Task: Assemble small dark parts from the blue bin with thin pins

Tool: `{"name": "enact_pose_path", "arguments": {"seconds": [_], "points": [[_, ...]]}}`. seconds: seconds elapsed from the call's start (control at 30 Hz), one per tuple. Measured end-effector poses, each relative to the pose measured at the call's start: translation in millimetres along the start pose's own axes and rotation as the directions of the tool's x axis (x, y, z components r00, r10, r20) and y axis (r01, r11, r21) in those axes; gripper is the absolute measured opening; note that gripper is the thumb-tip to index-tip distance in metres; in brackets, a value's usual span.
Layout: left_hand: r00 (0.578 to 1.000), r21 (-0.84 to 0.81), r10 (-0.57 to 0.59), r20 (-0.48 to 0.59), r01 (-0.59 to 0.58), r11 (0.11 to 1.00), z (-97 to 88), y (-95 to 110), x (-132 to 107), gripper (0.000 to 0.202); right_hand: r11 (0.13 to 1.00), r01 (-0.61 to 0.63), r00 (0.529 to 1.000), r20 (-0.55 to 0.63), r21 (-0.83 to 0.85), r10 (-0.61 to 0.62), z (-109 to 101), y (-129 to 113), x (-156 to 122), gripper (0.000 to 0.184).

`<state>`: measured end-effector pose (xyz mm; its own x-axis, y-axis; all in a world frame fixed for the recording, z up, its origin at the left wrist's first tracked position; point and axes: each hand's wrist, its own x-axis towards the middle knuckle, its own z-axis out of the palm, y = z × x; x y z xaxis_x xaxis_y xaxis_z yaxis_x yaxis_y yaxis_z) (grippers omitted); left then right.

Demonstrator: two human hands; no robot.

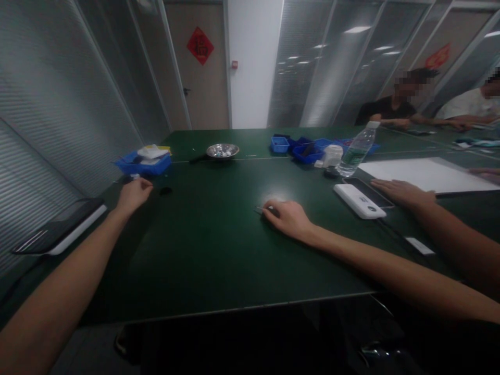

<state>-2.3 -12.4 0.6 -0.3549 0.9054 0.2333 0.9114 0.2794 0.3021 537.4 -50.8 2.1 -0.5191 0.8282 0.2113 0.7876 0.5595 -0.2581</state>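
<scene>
On the tabletop (195, 250), a thin item (258, 209) is pinched, not yet released, by the right hand (288, 217). Any hold by the curled left hand (133, 197) is unclear.

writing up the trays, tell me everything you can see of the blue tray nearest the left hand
The blue tray is shallow and looks like plastic. It sits upright on the green table, holding white items; something yellow shows at its far right, too blurred to name. The left hand is just in front; I cannot tell whether they touch.
</scene>
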Motion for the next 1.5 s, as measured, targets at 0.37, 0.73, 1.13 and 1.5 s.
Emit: {"name": "enact_pose_path", "arguments": {"seconds": [0.37, 0.73, 1.13, 1.5], "points": [[0.994, -0.287, 0.06, 0.094, -0.031, 0.958, -12.6, 24, -3, 0.041, 1.0, 0.013, 1.0, 0.004, 0.011, -0.013, 0, 1, -1, 0.031], [0.994, -0.18, 0.044, 0.104, -0.025, 0.983, -0.6, 24, 0, 0.034, 1.0, -0.005, 1.0, 0.02, 0.001, 0.005, -1, -1, 1, 0.032], [0.986, -0.199, 0.059, 0.158, -0.027, 0.98, 0.3, 17, 13, 0.028, 1.0, -0.004, 1.0, 0.029, 0.009, 0.004, -3, -1, 0, 0.032], [0.976, -0.498, -0.104, 0.194, 0.189, 0.846, 12.1, 16, 20, 0.032, 1.0, -0.005, 1.0, 0.019, 0.0, 0.005, -3, -1, -1, 0.032]]}}
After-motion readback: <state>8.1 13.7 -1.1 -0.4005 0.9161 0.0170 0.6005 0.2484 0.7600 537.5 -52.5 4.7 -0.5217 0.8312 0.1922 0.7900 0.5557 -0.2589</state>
